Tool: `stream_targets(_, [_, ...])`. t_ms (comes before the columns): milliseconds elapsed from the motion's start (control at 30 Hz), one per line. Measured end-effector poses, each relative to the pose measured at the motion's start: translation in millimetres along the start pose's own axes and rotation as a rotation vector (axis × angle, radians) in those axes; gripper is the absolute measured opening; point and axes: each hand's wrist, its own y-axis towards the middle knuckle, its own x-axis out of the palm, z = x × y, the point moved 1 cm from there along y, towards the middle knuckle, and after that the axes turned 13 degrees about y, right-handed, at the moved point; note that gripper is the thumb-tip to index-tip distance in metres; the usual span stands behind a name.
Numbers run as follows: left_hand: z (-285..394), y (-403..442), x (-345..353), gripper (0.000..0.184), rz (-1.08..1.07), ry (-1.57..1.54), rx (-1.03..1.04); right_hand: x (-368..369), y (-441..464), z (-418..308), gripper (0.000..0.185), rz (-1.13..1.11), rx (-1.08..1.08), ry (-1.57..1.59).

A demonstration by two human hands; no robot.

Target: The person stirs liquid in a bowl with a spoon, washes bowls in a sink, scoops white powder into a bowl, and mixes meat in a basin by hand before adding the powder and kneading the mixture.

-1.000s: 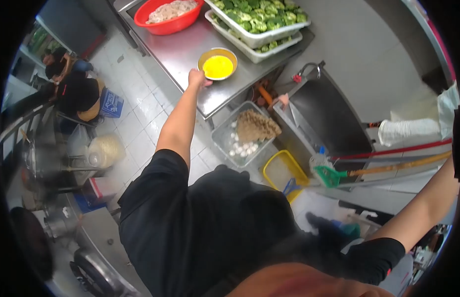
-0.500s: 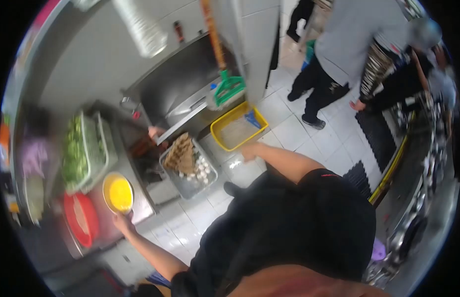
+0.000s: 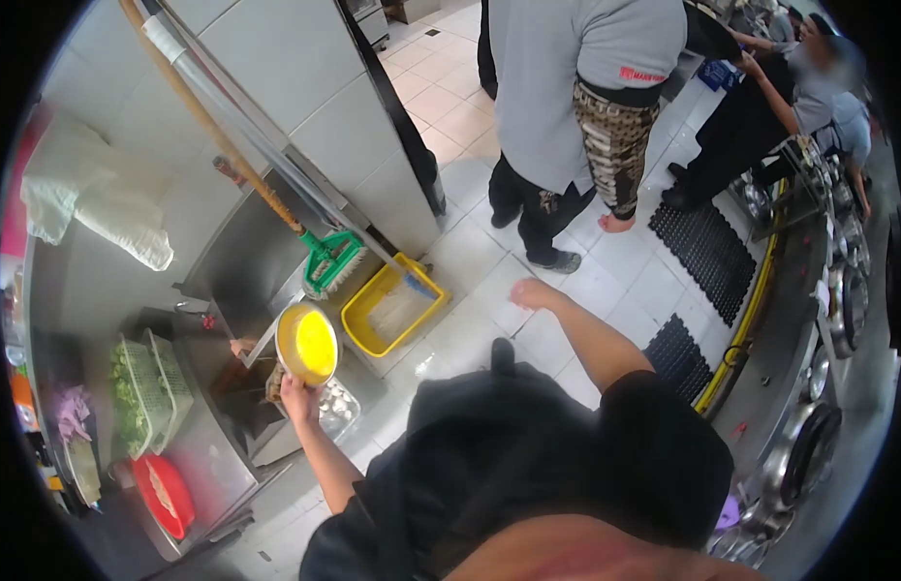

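A metal bowl point(image 3: 287, 341) of bright yellow liquid point(image 3: 316, 344), possibly beaten egg, is in the grip of my left hand point(image 3: 297, 397), which holds its near rim. The bowl is in the air, partly over a clear tub point(image 3: 342, 412) of small white pieces; brown pieces beside them are mostly hidden by the bowl and hand. My right hand point(image 3: 535, 293) hangs over the floor tiles with its fingers curled in, and nothing shows in it. Nearest to it is a yellow rectangular tub point(image 3: 393, 308) with a blue-ended tool in it.
Left, a steel counter point(image 3: 206, 436) carries a red basin point(image 3: 164, 496) and white baskets point(image 3: 171, 387) with greens. A green broom point(image 3: 331, 261) leans by the sink. A person in grey point(image 3: 586, 107) stands ahead; others are at the right. Black mats point(image 3: 704, 254) and pans point(image 3: 809, 450) lie rightward.
My left hand has lifted the bowl off the counter's side and carried it forward and right, over the clear tub. The view has turned rightward, and the person in grey appears nearer.
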Motion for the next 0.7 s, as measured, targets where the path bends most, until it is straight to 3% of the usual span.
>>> stream_targets(100, [-13.3, 29.9, 71.0, 0.01, -0.052, 0.132, -0.029, -51.0, 12.8, -59.1, 0.038, 0.283, -0.317, 0.376])
stream_targets(167, [-11.5, 49.5, 116.1, 0.005, -0.098, 0.175, -0.03, -86.2, 35.6, -105.7, 0.042, 0.398, -0.476, 0.433])
stream_targets(367, [-10.0, 108.0, 247.8, 0.009, -0.178, 0.256, -0.045, -179.0, 48.6, -257.5, 0.046, 0.443, -0.731, 0.594])
stream_targets(533, [-64.7, 207.8, 319.9, 0.008, -0.268, 0.39, 0.046, -222.1, 78.3, -344.2, 0.044, 0.49, -0.764, 0.637])
stream_targets(700, [-47.3, 268.0, 408.9, 0.011, -0.368, 0.337, -0.025, -270.0, 149.9, -387.8, 0.043, 0.544, -0.762, 0.69])
